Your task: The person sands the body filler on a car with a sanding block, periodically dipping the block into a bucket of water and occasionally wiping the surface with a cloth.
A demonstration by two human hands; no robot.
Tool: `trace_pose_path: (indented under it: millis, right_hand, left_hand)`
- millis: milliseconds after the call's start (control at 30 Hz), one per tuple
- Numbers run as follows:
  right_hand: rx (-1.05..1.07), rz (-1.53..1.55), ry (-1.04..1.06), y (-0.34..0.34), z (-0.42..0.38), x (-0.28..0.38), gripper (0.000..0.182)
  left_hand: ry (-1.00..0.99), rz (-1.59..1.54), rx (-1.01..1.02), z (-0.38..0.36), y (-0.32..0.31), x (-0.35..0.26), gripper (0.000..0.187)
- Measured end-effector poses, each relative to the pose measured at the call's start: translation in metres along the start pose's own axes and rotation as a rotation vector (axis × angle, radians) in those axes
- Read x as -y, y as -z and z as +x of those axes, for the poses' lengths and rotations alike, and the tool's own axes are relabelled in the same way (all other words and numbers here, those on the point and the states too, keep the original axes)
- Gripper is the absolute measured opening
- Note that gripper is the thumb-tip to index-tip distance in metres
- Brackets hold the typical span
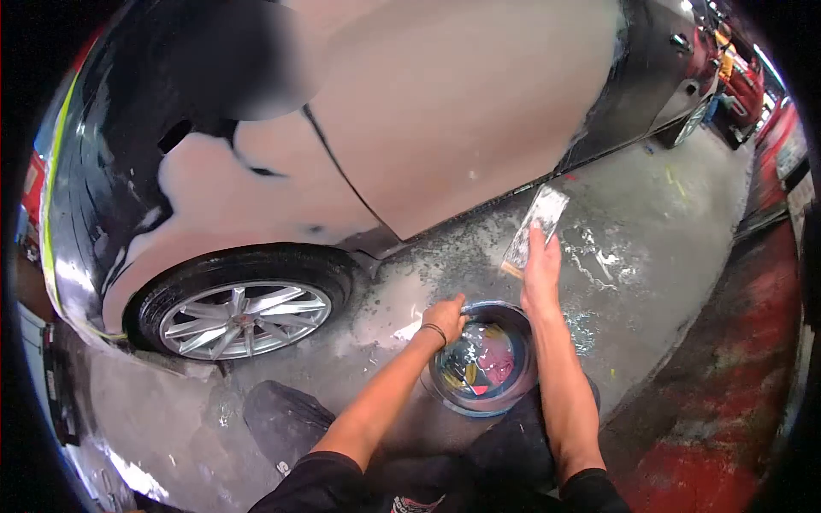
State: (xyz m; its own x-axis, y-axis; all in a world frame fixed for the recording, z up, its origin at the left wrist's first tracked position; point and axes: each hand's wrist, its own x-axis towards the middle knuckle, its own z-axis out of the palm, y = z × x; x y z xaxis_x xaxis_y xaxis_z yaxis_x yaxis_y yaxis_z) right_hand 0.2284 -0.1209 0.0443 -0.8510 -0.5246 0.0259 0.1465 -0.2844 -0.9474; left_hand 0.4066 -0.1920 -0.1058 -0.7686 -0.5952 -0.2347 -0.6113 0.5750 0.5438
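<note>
My right hand (541,265) grips a flat rectangular sanding block (547,208), its face wet and streaked grey-white, with a tan edge at the lower end. The block is held tilted above the floor, beyond the bucket. My left hand (445,318), with a dark band at the wrist, is closed on the near-left rim of a round bucket (532,363). Inside the bucket is water with a pink cloth-like piece (496,359) and some yellowish pieces (470,374). The bucket stands between my knees.
A car door (462,111) with a beige-grey matte coat rises ahead, beside a patchy dark fender (214,192). The front wheel (244,321) is at the left. Wet, splashed concrete floor (658,231) lies to the right, meeting a red-stained strip (710,427).
</note>
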Motion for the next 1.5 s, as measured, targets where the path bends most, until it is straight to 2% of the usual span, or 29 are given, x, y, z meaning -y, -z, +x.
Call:
trace_pose_path:
  millis: [133,200,267,400,467,533,567,600,633,667,700,733,767,800,867,933,1000,1067,1100,1167,1267,1333,1367,1433,1500]
  right_hand:
    - [-0.075,-0.067,0.244,-0.076,0.006,0.066,0.04]
    - [-0.142,-0.248,0.358,-0.119,0.012,0.09,0.042]
    - [-0.206,-0.458,0.296,-0.176,-0.012,0.125,0.037]
    - [-0.218,-0.384,0.572,-0.271,-0.07,0.096,0.047]
    - [-0.315,-0.417,0.675,-0.301,-0.096,0.073,0.05]
    - [-0.282,-0.429,0.617,-0.302,-0.108,0.078,0.048]
    - [-0.259,-0.434,0.589,-0.304,-0.109,0.082,0.047]
    - [-0.286,-0.457,0.564,-0.299,-0.094,0.086,0.045]
    - [-0.327,-0.451,0.642,-0.288,-0.071,0.095,0.042]
    - [-0.519,-0.575,0.789,-0.267,-0.018,0.089,0.042]
    - [-0.538,-0.565,0.72,-0.237,0.03,0.101,0.044]
    - [-0.559,-0.54,0.445,-0.215,0.063,0.129,0.043]
    - [-0.387,-0.309,0.361,-0.184,0.104,0.141,0.038]
    - [-0.345,-0.234,0.26,-0.183,0.101,0.163,0.033]
    - [-0.432,-0.257,0.294,-0.196,0.093,0.163,0.037]
    - [-0.562,-0.537,0.52,-0.231,0.043,0.132,0.042]
    - [-0.443,-0.602,0.779,-0.277,-0.033,0.099,0.046]
    - [-0.264,-0.511,0.689,-0.29,-0.077,0.098,0.044]
    - [-0.221,-0.544,0.626,-0.279,-0.068,0.104,0.044]
    - [-0.435,-0.621,0.88,-0.25,0.0,0.105,0.044]
    - [-0.476,-0.534,0.661,-0.194,0.092,0.146,0.044]
    - [-0.461,-0.35,0.494,-0.201,0.089,0.169,0.045]
    - [-0.45,-0.363,0.435,-0.202,0.086,0.163,0.046]
    - [-0.453,-0.593,0.68,-0.24,0.022,0.132,0.047]
    - [-0.39,-0.536,0.866,-0.284,-0.055,0.085,0.049]
  left_hand:
    - [0.095,-0.046,-0.008,-0.04,0.023,0.034,0.049]
    - [0.171,-0.044,-0.024,-0.066,0.032,0.059,0.048]
    - [0.255,0.0,-0.05,-0.095,0.047,0.08,0.046]
    - [0.312,0.029,-0.086,-0.123,0.066,0.136,0.051]
    - [0.265,0.011,-0.115,-0.111,0.078,0.139,0.052]
    - [0.177,-0.067,-0.134,-0.091,0.09,0.132,0.054]
    - [0.102,0.006,-0.166,-0.086,0.09,0.127,0.05]
    - [0.115,0.017,-0.135,-0.081,0.094,0.123,0.049]
    - [0.131,0.025,-0.101,-0.076,0.097,0.12,0.047]
    - [0.154,0.033,-0.064,-0.073,0.097,0.118,0.046]
    - [0.124,0.052,-0.058,-0.069,0.092,0.125,0.043]
    - [0.069,0.045,-0.006,-0.062,0.091,0.135,0.042]
    - [0.021,0.044,0.042,-0.055,0.092,0.149,0.041]
    - [-0.028,0.043,0.092,-0.053,0.094,0.159,0.04]
    - [-0.05,0.044,0.032,-0.054,0.102,0.155,0.033]
    - [-0.076,0.065,-0.024,-0.044,0.095,0.151,0.03]
    - [-0.059,0.034,-0.032,-0.046,0.087,0.148,0.028]
    - [-0.035,0.002,-0.047,-0.061,0.079,0.151,0.027]
    - [-0.029,-0.019,-0.071,-0.067,0.077,0.152,0.026]
    - [0.018,-0.063,-0.139,-0.08,0.07,0.148,0.026]
    - [0.115,-0.073,-0.224,-0.109,0.052,0.152,0.026]
    - [0.137,-0.07,-0.246,-0.115,0.047,0.15,0.025]
    - [0.131,-0.081,-0.229,-0.113,0.052,0.148,0.026]
    - [0.162,-0.097,-0.182,-0.111,0.056,0.148,0.033]
    - [0.225,-0.059,-0.072,-0.097,0.068,0.146,0.043]
